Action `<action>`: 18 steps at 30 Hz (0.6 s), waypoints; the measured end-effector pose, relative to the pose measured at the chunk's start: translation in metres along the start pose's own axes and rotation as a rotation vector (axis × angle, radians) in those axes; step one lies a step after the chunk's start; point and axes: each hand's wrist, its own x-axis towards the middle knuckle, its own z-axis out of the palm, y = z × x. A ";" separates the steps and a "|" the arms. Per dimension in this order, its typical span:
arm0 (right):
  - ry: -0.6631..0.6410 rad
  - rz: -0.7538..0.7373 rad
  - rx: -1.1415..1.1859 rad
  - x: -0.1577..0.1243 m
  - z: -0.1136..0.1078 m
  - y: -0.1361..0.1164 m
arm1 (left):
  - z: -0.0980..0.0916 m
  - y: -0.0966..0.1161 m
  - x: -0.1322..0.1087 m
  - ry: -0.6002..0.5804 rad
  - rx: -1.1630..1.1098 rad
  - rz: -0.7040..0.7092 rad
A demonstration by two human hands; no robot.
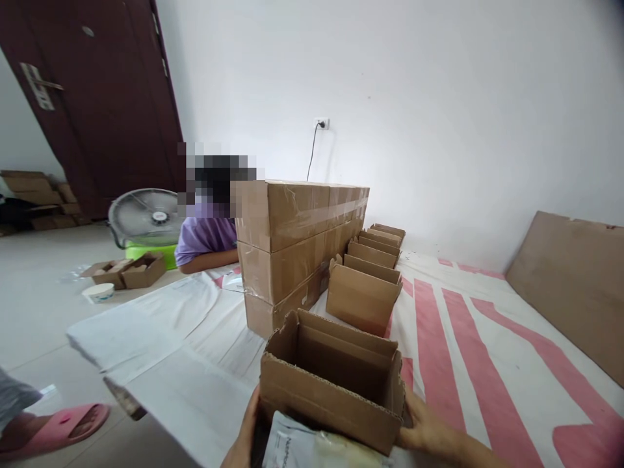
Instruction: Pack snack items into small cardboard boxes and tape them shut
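Note:
An open, unlidded cardboard box (326, 403) is close in front of me, its inside dark and its bottom hidden. My left hand (247, 422) is against its left side, fingers partly hidden by the cardboard. On the other side, my right hand (422, 419) grips the lower right corner. Right before the box, at the bottom edge of the view, are a white printed packet (288, 442) and a pale yellowish packet (348, 452); what they rest in is cut off. Behind stands another open cardboard box (361, 299), first in a row running toward the wall.
Taped cartons (297, 266) are stacked left of the row. Beyond them, a person in a purple sleeve (207, 237) leans at the table. A fan (146, 218), small boxes (143, 270) and a white tub (100, 292) are on the floor. A cardboard sheet (570, 292) leans right.

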 end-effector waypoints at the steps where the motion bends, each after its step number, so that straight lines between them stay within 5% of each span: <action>1: -0.022 -0.007 0.001 -0.003 0.007 -0.004 | -0.001 -0.009 0.000 -0.007 0.014 0.014; 5: -0.039 -0.080 0.061 -0.003 0.029 -0.017 | -0.001 -0.030 0.000 -0.018 0.076 0.033; 10: 0.007 -0.094 0.175 0.002 0.044 -0.032 | 0.004 -0.025 -0.002 0.027 0.116 0.091; 18: 0.168 -0.102 0.018 0.005 0.034 -0.011 | -0.009 -0.042 0.004 -0.120 0.178 0.096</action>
